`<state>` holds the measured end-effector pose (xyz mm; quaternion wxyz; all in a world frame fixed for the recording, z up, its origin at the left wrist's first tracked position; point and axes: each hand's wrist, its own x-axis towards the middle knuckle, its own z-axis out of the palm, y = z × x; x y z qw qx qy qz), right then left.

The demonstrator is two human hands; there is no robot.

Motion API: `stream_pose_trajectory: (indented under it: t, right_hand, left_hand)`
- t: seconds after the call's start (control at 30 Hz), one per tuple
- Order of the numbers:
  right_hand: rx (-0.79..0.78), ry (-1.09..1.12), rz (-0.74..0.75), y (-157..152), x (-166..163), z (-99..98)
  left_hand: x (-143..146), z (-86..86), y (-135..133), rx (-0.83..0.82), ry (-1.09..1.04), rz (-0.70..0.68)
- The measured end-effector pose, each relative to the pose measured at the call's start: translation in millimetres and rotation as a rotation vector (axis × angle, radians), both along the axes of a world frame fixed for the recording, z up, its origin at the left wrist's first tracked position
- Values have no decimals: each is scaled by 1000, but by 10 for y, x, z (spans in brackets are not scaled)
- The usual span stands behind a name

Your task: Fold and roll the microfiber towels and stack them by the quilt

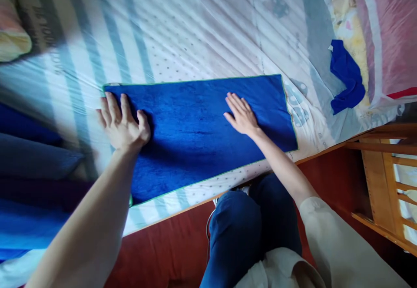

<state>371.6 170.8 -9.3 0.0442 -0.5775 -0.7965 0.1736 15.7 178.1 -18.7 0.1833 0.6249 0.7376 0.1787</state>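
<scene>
A blue towel (189,123) with a thin green edge lies spread flat on the bed, long side along the mattress edge. My left hand (122,125) is open with fingers spread over the towel's left end, partly beyond its border. On the right half rests my right hand (241,115), palm down and fingers stretched out, holding nothing. A small pale label shows at the towel's upper left corner. Part of the left edge is hidden under my left hand and forearm.
A striped and dotted bedsheet (202,31) covers the bed. A crumpled blue cloth (347,77) lies at right beside a yellow patterned pillow (347,16) and pink bedding (394,31). Folded dark and blue fabrics (29,157) are at left. A wooden bed frame (379,175) stands lower right.
</scene>
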Motion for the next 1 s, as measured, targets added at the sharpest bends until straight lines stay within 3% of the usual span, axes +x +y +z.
stream_pose_trajectory:
  t: [0.13, 0.2, 0.27, 0.43, 0.6, 0.7, 0.8, 0.9, 1.0]
  right_hand:
    - [29, -82, -300, 325, 1001, -19]
    - [86, -49, -347, 503, 1243, -41]
    - [112, -32, -333, 614, 1230, -57]
    - [34, -26, -98, 668, 979, -37]
    - [-14, -137, -346, 800, 1342, 36]
    - [20, -130, -294, 601, 1416, 70]
    - [12, -48, -142, 164, 1489, 33]
    - [5, -40, -178, -136, 1750, -14]
    - [21, -99, -218, -86, 1967, -19]
  left_hand:
    - [-30, -26, 20, -33, 2, -10]
    - [-15, -7, 27, -42, 14, -9]
    - [4, 18, 33, -30, 28, -30]
    - [-77, -4, 105, -32, 65, -168]
    - [-161, -12, 272, -109, 54, -159]
    - [-64, 55, 174, -161, 56, -124]
    - [56, 88, -201, -105, 46, -162]
    - [102, 87, -592, -62, 39, -144]
    - [124, 110, -653, -75, 44, -103]
